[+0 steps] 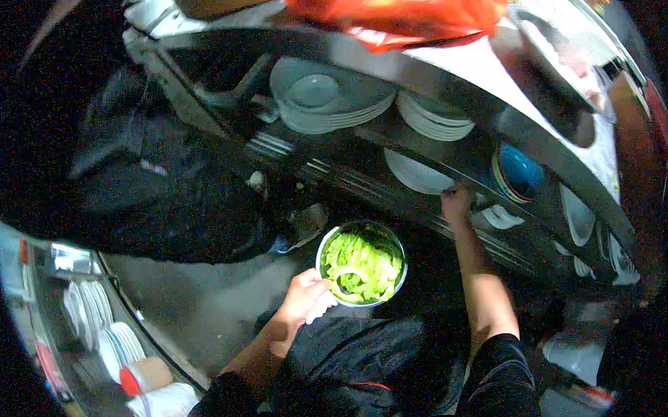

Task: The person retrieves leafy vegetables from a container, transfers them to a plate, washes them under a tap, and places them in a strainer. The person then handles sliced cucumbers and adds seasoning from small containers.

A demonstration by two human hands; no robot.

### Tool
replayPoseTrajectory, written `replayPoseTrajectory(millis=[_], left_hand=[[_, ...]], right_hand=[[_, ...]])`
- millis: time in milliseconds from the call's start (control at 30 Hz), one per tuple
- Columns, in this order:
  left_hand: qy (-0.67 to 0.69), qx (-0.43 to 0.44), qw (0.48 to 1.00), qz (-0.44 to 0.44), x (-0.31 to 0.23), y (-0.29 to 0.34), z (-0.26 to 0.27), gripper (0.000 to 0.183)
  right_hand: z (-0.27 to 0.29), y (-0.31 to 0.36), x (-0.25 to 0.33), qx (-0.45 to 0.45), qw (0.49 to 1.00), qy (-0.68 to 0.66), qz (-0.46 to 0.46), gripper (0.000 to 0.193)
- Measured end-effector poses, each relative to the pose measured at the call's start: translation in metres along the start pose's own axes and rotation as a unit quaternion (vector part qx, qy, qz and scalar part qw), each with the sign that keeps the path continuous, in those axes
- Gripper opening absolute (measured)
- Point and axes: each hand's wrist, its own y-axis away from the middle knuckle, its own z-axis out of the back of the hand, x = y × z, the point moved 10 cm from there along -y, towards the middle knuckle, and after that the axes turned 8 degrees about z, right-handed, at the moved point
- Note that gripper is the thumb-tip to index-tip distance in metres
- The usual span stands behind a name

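My left hand [307, 294] is closed on the rim of a round metal bowl [403, 278], with a bit of white cloth or paper [321, 308] under the fingers. Cut green leafy vegetables [363, 262] fill the bowl, held in front of my body. My right arm stretches forward to the shelving under the counter. There my right hand [457, 203] has its fingers closed at the near edge of a white plate [416, 172], below a stack of small white plates [434, 118]. Its fingertips are dim and partly hidden.
Large white oval plates [334, 109] are stacked on the shelf, with blue bowls [519, 173] farther right. A red plastic bag [399, 16] lies on the counter above. A person in dark clothes [173, 166] stands close at left. More plates [91, 314] stand at lower left.
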Motion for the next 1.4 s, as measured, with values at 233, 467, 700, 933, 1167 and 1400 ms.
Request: replayPoseTrajectory(millis=[233, 467, 700, 933, 1167, 1400], left_hand=[[-0.04, -0.047, 0.998, -0.027, -0.004, 0.017, 0.041, 0.015], [-0.014, -0.078, 0.996, -0.046, -0.009, 0.026, 0.03, 0.026], [0.076, 0.019, 0.995, -0.064, -0.011, 0.028, 0.004, 0.031], [0.039, -0.126, 0.99, -0.057, 0.002, 0.029, 0.032, 0.03], [0.013, -0.143, 0.988, -0.061, 0.001, 0.034, 0.029, 0.029], [-0.03, -0.159, 0.984, -0.069, 0.007, 0.03, 0.041, 0.032]], right_hand=[[-0.019, -0.073, -0.004, 0.082, 0.924, 0.365, -0.079, 0.032], [-0.014, -0.055, 0.04, 0.177, 0.845, 0.502, 0.047, 0.044], [-0.025, -0.001, 0.154, 0.08, 0.95, 0.196, 0.229, 0.037], [-0.005, -0.006, 0.25, 0.038, 0.977, 0.09, 0.192, 0.033], [0.051, -0.024, 0.312, -0.101, 0.883, 0.149, 0.434, 0.032], [0.023, -0.024, 0.278, 0.005, 0.891, 0.13, 0.435, 0.035]])
